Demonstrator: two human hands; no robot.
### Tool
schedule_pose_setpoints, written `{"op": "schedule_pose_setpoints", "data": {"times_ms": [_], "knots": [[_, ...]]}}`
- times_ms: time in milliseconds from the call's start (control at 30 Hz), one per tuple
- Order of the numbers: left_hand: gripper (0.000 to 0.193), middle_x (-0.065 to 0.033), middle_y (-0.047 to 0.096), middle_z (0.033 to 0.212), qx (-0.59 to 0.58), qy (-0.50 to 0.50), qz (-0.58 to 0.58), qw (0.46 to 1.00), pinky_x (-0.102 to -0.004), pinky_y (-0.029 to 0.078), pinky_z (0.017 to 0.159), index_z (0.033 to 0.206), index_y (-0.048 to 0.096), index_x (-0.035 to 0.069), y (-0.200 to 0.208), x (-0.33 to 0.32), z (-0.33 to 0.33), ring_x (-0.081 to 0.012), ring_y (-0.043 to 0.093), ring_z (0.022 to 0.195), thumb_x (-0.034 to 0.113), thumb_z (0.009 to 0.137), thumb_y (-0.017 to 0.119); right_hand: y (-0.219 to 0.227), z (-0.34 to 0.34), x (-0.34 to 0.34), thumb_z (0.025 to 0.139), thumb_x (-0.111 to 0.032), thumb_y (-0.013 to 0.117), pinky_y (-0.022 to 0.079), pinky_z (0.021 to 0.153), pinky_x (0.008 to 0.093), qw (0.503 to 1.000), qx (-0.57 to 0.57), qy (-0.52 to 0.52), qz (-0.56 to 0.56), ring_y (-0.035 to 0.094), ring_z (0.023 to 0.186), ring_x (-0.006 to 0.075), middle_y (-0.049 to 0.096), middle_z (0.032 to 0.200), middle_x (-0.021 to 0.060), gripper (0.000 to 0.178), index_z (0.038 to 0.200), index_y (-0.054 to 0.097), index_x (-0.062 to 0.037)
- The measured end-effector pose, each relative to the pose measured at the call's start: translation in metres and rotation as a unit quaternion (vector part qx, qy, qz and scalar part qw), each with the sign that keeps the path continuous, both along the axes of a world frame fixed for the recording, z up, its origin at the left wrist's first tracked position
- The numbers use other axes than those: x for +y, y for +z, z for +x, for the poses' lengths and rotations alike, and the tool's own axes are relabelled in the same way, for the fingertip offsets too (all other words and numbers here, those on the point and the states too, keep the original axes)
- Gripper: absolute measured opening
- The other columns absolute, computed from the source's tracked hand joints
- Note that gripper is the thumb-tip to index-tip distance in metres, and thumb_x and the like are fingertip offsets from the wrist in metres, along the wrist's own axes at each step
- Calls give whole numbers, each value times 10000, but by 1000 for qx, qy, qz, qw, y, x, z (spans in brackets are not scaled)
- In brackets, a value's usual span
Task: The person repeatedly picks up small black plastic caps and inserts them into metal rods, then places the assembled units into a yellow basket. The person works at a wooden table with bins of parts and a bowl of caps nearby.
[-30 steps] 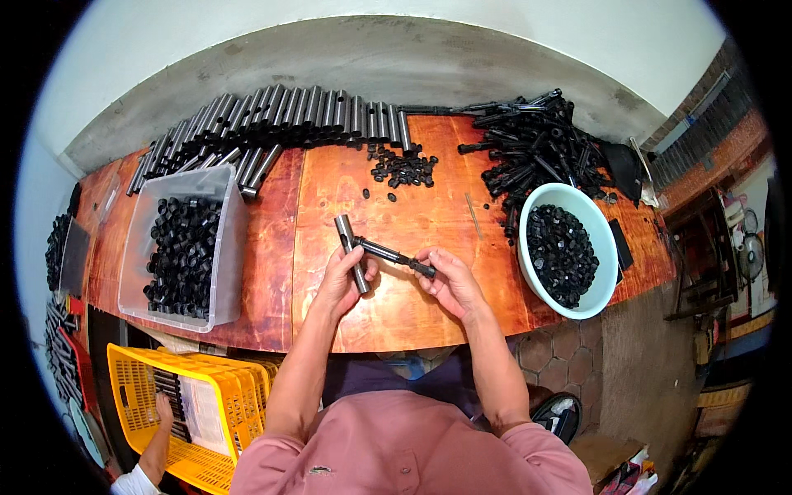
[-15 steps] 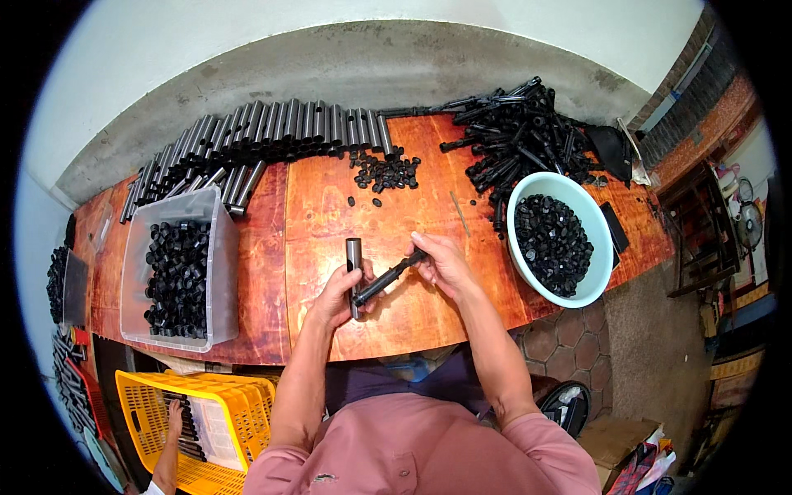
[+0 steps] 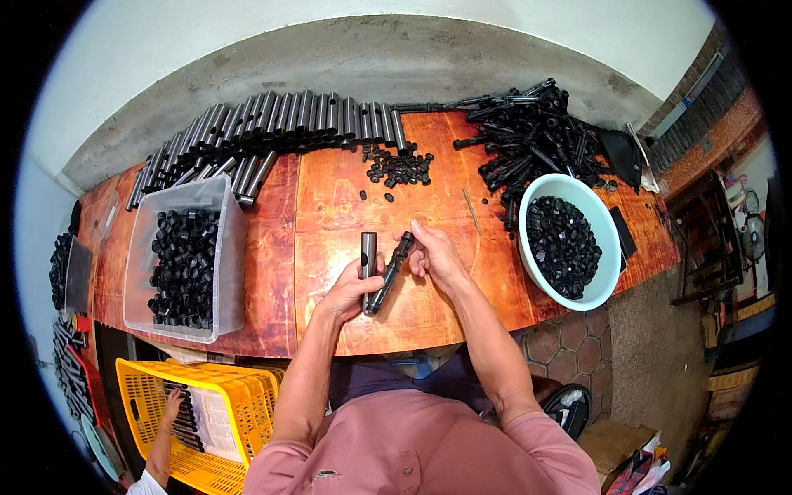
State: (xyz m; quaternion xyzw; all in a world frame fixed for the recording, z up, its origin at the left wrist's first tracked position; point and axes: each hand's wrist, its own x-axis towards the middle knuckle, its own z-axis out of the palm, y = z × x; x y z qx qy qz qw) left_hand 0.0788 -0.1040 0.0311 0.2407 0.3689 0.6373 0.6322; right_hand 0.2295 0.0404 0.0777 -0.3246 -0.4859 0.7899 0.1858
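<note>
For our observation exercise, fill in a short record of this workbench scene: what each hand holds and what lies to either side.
left hand: holds a grey metal tube upright
right hand: holds a black rod, slanted beside the tube
left side: clear bin of black caps
right side: pale bowl of black caps
far edge: row of grey tubes, heap of black rods
surface: wooden table

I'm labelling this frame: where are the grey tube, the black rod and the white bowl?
grey tube (image 3: 368, 252), head view, upper half above the left hand.
black rod (image 3: 389, 272), head view, mid-shaft.
white bowl (image 3: 609, 272), head view, right rim.
</note>
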Motion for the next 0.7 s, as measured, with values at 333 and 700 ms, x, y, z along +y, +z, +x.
{"op": "schedule_pose_setpoints", "data": {"times_ms": [333,700], "knots": [[457,-2,579,823,50,29,-49,997,-222,463,511,1139,548,56,22,1,12,-84,564,596,34,777,826,-19,-1,1,1020,-303,597,416,439,185,999,15,28,33,575,550,60,628,760,5,253,1033,629,-53],[335,-34,623,813,87,61,-55,993,-235,468,512,1112,561,28,21,2,17,-95,573,579,75,857,773,-16,-5,-2,993,-288,648,430,541,182,999,30,38,23,558,597,39,612,754,-47,214,1015,650,-75]]}}
